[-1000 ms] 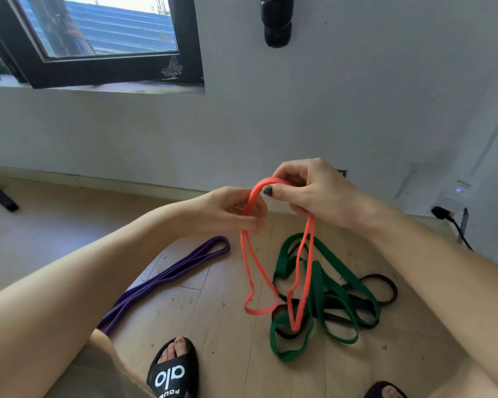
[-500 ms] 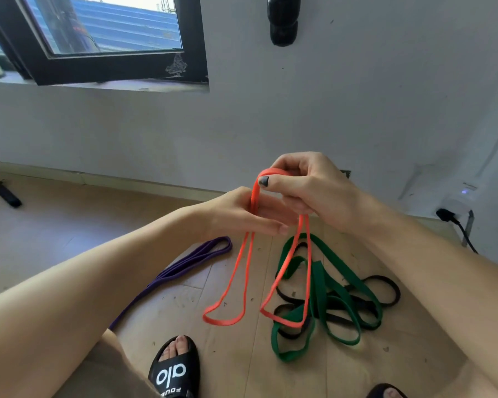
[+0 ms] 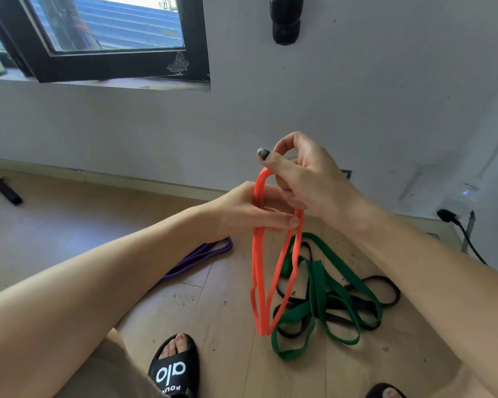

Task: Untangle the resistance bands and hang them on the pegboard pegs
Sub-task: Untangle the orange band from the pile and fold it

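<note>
While both hands work the orange band, the scene reads from near to far like this:

Feet: a black sandal [image 3: 175, 369] stands on the wooden floor [image 3: 222, 326] at the bottom edge, and a second one peeks in at the lower right.

Floor pile: a green band [image 3: 318, 285] and a black band [image 3: 385, 294] lie knotted together just right of the hanging loops (not yet sorted, by the look of it); a purple band [image 3: 199, 258] lies stretched out apart from them on the left.

Orange band [image 3: 260, 271]: it hangs in doubled loops from the hands, long axis close to vertical, its low end dangling in front of the green band.

Left hand [image 3: 242, 211]: fingers lie straight through the loops near the top, spreading the strands rather than clamping them.

Right hand [image 3: 302, 173]: higher and a little farther, its curled fingers and thumb pinch the top of the band.

Key relation: the band falls straight below the right hand's pinch, so that hand carries it and is the likely one to lift it to a peg.

Wall [image 3: 357, 96]: a black fixture [image 3: 285, 18] is mounted high up; whether it is a peg, I cannot tell. No pegboard shows.
</note>
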Available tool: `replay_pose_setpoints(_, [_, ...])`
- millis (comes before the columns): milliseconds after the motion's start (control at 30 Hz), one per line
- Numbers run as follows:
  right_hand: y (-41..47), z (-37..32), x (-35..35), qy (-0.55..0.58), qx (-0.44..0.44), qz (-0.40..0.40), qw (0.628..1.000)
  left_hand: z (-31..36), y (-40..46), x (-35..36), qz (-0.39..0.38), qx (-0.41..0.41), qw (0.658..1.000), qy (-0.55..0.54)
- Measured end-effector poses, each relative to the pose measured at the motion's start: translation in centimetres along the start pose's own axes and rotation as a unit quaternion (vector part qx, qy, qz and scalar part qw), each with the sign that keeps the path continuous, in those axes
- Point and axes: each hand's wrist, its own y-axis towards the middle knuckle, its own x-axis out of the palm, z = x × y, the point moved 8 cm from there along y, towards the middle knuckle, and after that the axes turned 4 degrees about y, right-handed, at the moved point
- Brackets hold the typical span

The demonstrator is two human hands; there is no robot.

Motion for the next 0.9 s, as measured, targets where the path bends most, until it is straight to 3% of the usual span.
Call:
replay_pose_setpoints(433, [-0.2,0.6,-0.4,0.174,0.036,0.029,0.984,-0.1,0.4,0.4,0.042,0.002,0.999,0.021])
replay_pose_setpoints(900, [-0.4,1.4,-2.4,0.195,0.047,0.051,0.978,0.0,-0.4,-1.4,0.039,-0.005,0.999,0.034])
